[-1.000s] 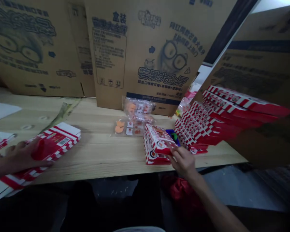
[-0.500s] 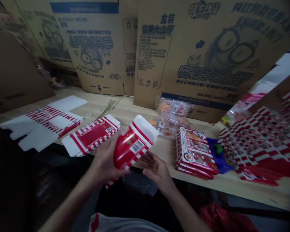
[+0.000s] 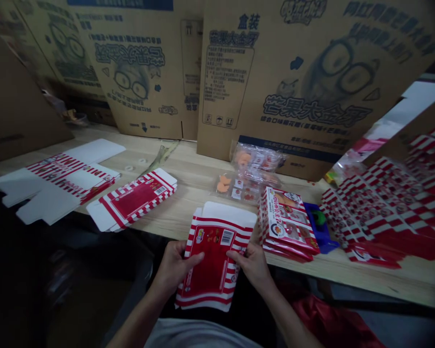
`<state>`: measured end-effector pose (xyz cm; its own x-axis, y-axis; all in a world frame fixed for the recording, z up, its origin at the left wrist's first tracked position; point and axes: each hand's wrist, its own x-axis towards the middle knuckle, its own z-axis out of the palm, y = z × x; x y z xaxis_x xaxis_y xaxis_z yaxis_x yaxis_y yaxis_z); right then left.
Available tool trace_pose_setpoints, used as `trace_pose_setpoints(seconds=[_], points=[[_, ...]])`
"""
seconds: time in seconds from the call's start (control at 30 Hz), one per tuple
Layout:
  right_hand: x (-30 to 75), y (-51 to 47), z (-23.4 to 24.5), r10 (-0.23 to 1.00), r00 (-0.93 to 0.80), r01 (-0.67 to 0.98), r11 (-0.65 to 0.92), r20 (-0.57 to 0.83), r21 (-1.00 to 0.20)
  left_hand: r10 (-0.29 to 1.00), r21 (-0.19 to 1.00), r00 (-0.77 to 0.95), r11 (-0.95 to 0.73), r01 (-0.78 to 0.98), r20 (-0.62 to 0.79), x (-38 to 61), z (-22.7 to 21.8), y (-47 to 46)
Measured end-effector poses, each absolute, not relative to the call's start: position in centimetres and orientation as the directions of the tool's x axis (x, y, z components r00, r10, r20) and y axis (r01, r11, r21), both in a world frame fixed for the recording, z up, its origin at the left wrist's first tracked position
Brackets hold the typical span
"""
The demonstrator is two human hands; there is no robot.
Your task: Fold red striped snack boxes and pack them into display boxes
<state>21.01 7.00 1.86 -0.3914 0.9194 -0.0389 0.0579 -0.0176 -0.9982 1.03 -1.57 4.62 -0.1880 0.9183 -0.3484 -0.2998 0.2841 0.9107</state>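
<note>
A red and white striped carton (image 3: pixel 212 263), its white end flap standing up at the top, is held between both hands in front of my body. My left hand (image 3: pixel 176 266) grips its left edge with the thumb on the printed face. On the opposite edge, my right hand (image 3: pixel 252 263) is closed the same way, thumb pressed near the barcode. To the left on the table lies a small pile of similar cartons (image 3: pixel 134 200). Right of the held carton is a stack of packed boxes (image 3: pixel 288 222) with clear windows.
Flat unfolded carton blanks (image 3: pixel 67 179) lie at the table's left, overhanging its edge. Clear sachets with orange pieces (image 3: pixel 253 169) rest behind. A blue holder (image 3: pixel 324 232) and many stacked striped boxes (image 3: pixel 387 212) stand right. Large cardboard boxes (image 3: pixel 268 72) wall the back.
The carton has come down and turned its printed face toward me. My right hand, beside it and apart before, now grips its right edge. My left hand has shifted to its left edge.
</note>
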Motion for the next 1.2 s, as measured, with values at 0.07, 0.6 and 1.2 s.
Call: trace_pose_setpoints(seconds=[0.07, 0.6, 1.2], points=[[21.1, 7.3, 2.0, 0.9, -0.429, 0.009, -0.082, -0.078, -0.997, 0.924, 0.913, -0.205, 0.246, -0.324, -0.322, 1.2, 4.6, -1.9], [22.1, 6.1, -0.4, 0.834, -0.531, -0.091, -0.233, -0.15, -0.968, 0.955, 0.909, -0.259, 0.022, -0.416, -0.142, -0.3, 1.7, -1.8], [22.7, 8.4, 0.7, 0.863, -0.494, -0.042, -0.145, -0.105, -0.989, 0.953, 0.896, -0.117, 0.215, -0.388, -0.28, -1.7, 1.6, 0.7]])
